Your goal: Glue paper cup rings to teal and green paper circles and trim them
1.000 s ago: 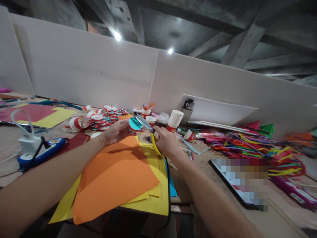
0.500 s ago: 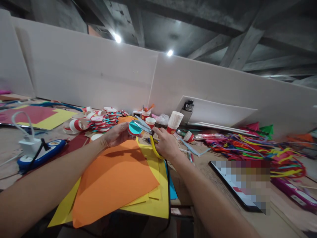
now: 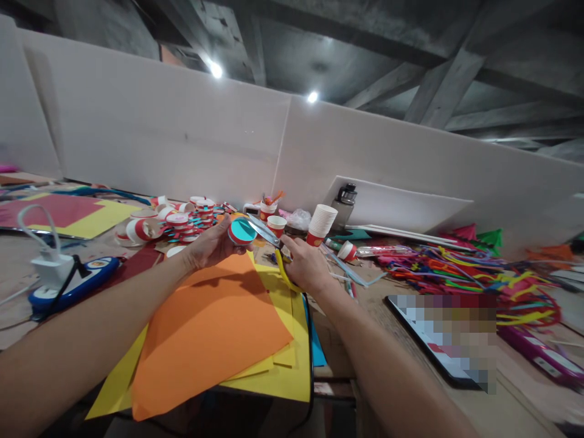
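Note:
In the head view, my left hand (image 3: 213,244) grips a short red-and-white paper cup piece (image 3: 235,238) topped with turquoise paper (image 3: 243,230). Its fingers wrap the cup from the left and below. My right hand (image 3: 305,261) is closed on scissors (image 3: 285,274) with yellow handles. Their metal blades look nearly together and point left at the turquoise top's right edge; whether they touch it I cannot tell. Orange paper (image 3: 214,334) lies under both hands, over yellow sheets (image 3: 292,377).
Behind the hands stand a stack of paper cups (image 3: 322,224), a single cup (image 3: 276,226) and a bottle (image 3: 344,207). Cut cup pieces (image 3: 177,222) pile up at left, near a blue power strip (image 3: 73,286). Colourful pipe cleaners (image 3: 456,274) and a tablet (image 3: 442,340) lie at right.
The scissor blades have come together and off the turquoise top. My left hand has shifted slightly left with the cup piece. A teal scrap now shows near the bottle.

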Demonstrator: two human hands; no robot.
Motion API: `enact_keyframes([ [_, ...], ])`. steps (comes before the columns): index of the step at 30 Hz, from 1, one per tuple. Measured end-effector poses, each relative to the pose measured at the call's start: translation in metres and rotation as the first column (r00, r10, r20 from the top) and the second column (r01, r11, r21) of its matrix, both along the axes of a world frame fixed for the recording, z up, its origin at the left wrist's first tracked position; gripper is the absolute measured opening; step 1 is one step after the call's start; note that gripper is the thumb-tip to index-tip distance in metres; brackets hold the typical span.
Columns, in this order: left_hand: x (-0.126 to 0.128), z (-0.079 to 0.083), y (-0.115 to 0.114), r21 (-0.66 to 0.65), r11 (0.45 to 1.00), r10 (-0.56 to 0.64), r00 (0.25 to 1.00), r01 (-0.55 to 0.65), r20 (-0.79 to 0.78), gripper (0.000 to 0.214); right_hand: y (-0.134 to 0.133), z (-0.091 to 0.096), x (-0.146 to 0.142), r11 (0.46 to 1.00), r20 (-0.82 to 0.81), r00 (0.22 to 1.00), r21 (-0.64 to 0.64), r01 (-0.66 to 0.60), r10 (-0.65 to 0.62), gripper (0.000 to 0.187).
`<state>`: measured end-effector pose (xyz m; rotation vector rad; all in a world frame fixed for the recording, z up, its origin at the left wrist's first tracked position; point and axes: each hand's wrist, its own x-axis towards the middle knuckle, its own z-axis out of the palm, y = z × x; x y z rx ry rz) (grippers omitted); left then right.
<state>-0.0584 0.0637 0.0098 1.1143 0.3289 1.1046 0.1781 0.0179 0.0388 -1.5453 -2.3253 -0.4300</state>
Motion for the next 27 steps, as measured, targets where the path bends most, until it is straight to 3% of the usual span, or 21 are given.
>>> enact_keyframes([
  [10, 0.0033, 0.0035, -0.0043, 0.020, 1.000, 0.015, 0.998, -0.016, 0.066, 0.034, 0.0017, -0.0020, 0.0007, 1.000, -0.025, 1.000, 0.017, 0.016, -0.016, 0.040],
  [27, 0.0002, -0.0022, -0.0001, -0.001, 1.000, -0.016, 1.000, 0.016, -0.006, 0.043, 0.0022, -0.0017, 0.0005, 0.998, 0.019, 1.000, 0.055, 0.009, -0.010, 0.040],
])
